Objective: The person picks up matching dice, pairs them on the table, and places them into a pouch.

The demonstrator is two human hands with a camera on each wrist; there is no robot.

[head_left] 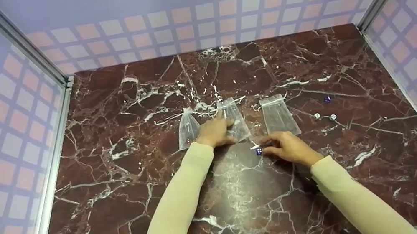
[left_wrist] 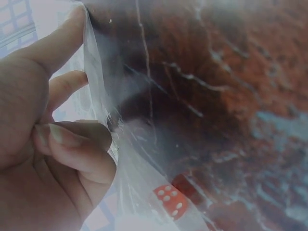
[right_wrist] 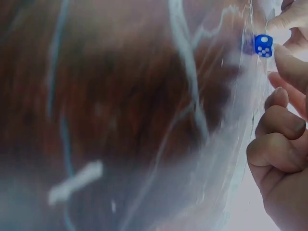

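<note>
My left hand (head_left: 214, 132) lies over the middle sheer drawstring bag (head_left: 241, 128), its thumb and index finger stretched out onto the fabric and the other fingers bent, as the left wrist view shows. A blue die (head_left: 258, 151) is pinched between thumb and index finger of my right hand (head_left: 287, 147), just below that bag's bottom edge; its white pips face the right wrist view. Left of the left hand, another sheer bag (head_left: 189, 130), gathered at its neck, has a red die (left_wrist: 170, 200) inside. A third sheer bag (head_left: 278, 116) lies flat beyond the right hand.
Right of the bags lie a blue die (head_left: 327, 99) and two white dice, one white die (head_left: 317, 116) left of the other white die (head_left: 333, 117). Panels with a checkered band (head_left: 193, 28) enclose the dark red marbled tabletop (head_left: 123, 216) at the back and sides.
</note>
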